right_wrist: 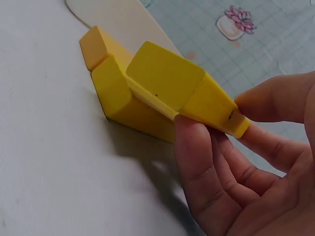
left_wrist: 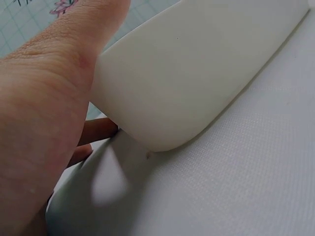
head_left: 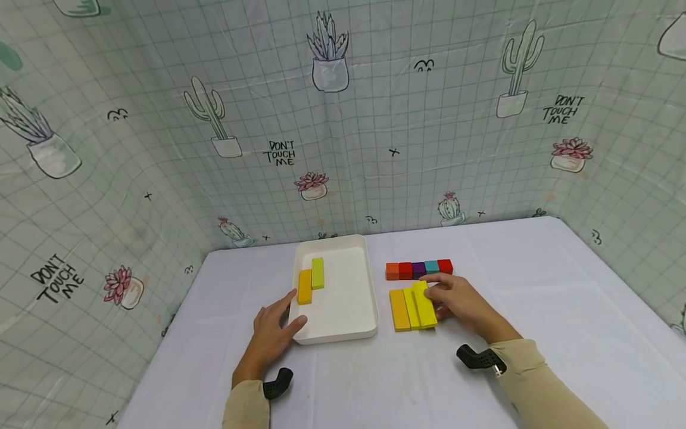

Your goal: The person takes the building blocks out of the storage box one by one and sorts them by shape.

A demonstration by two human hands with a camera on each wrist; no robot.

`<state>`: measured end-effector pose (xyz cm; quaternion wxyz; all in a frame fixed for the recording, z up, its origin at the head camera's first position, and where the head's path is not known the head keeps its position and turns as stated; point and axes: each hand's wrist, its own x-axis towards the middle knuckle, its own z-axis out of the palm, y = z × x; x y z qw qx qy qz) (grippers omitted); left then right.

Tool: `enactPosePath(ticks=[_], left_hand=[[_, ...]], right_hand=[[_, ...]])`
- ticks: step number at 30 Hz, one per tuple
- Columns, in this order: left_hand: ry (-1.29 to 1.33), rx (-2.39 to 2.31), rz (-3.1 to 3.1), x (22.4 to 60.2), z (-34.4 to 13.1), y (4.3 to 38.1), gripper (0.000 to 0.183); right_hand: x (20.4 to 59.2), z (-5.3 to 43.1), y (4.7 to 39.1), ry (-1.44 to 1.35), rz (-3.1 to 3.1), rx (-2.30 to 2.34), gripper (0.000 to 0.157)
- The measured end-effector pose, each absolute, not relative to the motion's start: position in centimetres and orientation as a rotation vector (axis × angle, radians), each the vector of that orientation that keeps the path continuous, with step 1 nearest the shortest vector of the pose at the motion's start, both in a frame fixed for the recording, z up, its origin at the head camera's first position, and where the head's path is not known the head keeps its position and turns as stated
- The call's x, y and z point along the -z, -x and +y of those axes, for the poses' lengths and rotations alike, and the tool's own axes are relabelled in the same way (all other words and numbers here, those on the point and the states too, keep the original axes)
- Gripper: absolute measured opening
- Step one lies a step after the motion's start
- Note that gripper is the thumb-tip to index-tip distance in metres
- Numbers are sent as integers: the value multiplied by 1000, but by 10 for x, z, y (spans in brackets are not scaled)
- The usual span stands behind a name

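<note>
My right hand (head_left: pixel 465 302) pinches a yellow block (head_left: pixel 424 304) between thumb and fingers. In the right wrist view this block is tilted and raised above another yellow block (right_wrist: pixel 112 87) lying beside an orange-yellow block (right_wrist: pixel 93 47). At the near left corner of a white tray (head_left: pixel 343 332), my left hand (head_left: pixel 270 333) rests with fingers extended along the outer side and the thumb over the rim. The left wrist view has the tray's outer wall (left_wrist: pixel 197 73) close up. Inside the tray, towards its left, lie a yellow-green block (head_left: pixel 318 273) and an orange-yellow block (head_left: pixel 304 287).
Behind the yellow blocks stands a row of several blocks, with an orange block (head_left: pixel 392 271), a purple block (head_left: pixel 418 271) and a teal block (head_left: pixel 432 267) among them. A white cloth (head_left: pixel 343 387) covers the table. Patterned fabric (head_left: pixel 364 119) rises behind and at both sides.
</note>
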<state>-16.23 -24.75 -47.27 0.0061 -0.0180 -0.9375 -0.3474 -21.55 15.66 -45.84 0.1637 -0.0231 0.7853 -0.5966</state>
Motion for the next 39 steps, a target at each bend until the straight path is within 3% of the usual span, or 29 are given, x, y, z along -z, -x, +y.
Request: enactPosePath(ticks=[39], left_hand=[[22,1064,-2950,476,-247,163,76]], right_hand=[[466,156,217,65,2550,1417,44]])
